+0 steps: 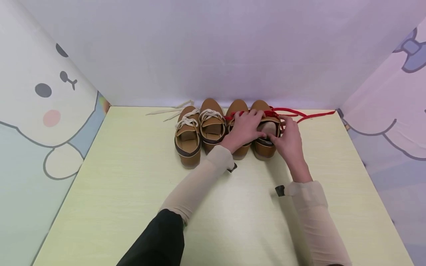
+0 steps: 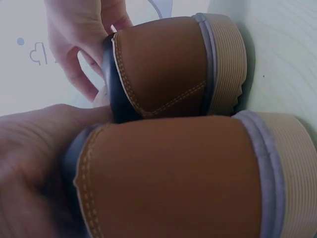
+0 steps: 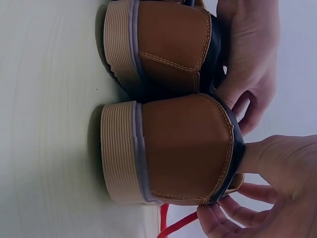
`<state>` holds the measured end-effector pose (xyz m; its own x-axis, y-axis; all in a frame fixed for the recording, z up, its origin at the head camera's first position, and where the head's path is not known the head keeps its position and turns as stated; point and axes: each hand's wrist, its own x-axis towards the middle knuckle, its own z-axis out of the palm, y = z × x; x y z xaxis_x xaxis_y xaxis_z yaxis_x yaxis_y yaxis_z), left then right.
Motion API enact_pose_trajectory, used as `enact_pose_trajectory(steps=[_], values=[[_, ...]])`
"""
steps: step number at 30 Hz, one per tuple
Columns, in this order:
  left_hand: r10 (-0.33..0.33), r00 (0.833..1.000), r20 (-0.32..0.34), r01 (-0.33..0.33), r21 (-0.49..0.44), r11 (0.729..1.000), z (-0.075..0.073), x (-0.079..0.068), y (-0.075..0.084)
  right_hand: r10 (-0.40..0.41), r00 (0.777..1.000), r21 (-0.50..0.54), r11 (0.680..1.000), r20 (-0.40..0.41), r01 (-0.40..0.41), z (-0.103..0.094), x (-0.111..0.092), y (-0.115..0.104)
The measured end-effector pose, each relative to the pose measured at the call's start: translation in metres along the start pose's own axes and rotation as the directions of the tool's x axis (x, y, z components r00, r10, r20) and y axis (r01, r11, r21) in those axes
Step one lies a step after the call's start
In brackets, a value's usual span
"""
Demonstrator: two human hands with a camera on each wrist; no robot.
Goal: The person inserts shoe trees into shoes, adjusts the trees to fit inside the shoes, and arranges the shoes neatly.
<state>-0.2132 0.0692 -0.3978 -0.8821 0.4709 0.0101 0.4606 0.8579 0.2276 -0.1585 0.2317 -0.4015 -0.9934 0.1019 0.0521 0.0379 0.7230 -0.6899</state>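
Four brown shoes stand side by side, toes toward the back wall. My right hand grips the collar of the rightmost shoe, thumb at the heel edge and fingers along its outer side. From the left, my left hand reaches across the third shoe. Its thumb is at the rightmost shoe's opening, its fingers curled over the front by the red laces. A pale piece shows inside that opening between my thumbs. The third shoe has red lacing too, partly hidden by my left hand.
Left of my hands are two matching shoes, the leftmost and its neighbour, with cream laces trailing left. The pale tabletop meets a white back wall. Cartoon-printed panels flank both sides.
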Motion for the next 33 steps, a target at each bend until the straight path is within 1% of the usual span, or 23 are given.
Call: enact_pose_trajectory(steps=[5,10,18,21,25,27,29,31,33], values=[[-0.028,0.999,-0.021,0.028,0.026,0.999,0.004,0.003,0.004,0.016,1.000,-0.045,0.999,0.015,-0.016,0.002,0.004,0.000],[-0.045,0.998,-0.046,0.048,0.073,0.996,0.008,0.005,0.006,0.015,1.000,-0.056,0.998,0.012,-0.015,0.003,0.007,0.000],[-0.090,0.994,-0.056,0.095,0.109,0.990,0.011,0.007,0.011,0.039,0.999,-0.068,0.997,-0.007,-0.039,0.007,0.011,0.000],[-0.091,0.994,-0.062,0.098,0.118,0.988,0.012,0.007,0.012,0.045,0.999,-0.081,0.996,-0.017,-0.047,0.008,0.013,0.001],[-0.077,0.994,-0.075,0.086,0.118,0.989,0.012,0.006,0.012,0.055,0.998,-0.103,0.993,-0.025,-0.057,0.009,0.016,0.001],[-0.064,0.994,-0.088,0.073,0.107,0.992,0.011,0.005,0.011,0.051,0.998,-0.119,0.991,-0.029,-0.054,0.010,0.017,0.002],[-0.054,0.993,-0.103,0.062,0.073,0.995,0.011,0.004,0.010,0.030,0.999,-0.131,0.991,-0.037,-0.035,0.010,0.017,0.002],[-0.052,0.991,-0.124,0.055,0.024,0.998,0.011,0.003,0.008,-0.014,0.999,-0.140,0.990,-0.044,0.008,0.010,0.017,0.003],[-0.053,0.988,-0.144,0.049,-0.033,0.998,0.011,0.002,0.005,-0.083,0.995,-0.157,0.985,-0.050,0.074,0.010,0.018,0.005]])
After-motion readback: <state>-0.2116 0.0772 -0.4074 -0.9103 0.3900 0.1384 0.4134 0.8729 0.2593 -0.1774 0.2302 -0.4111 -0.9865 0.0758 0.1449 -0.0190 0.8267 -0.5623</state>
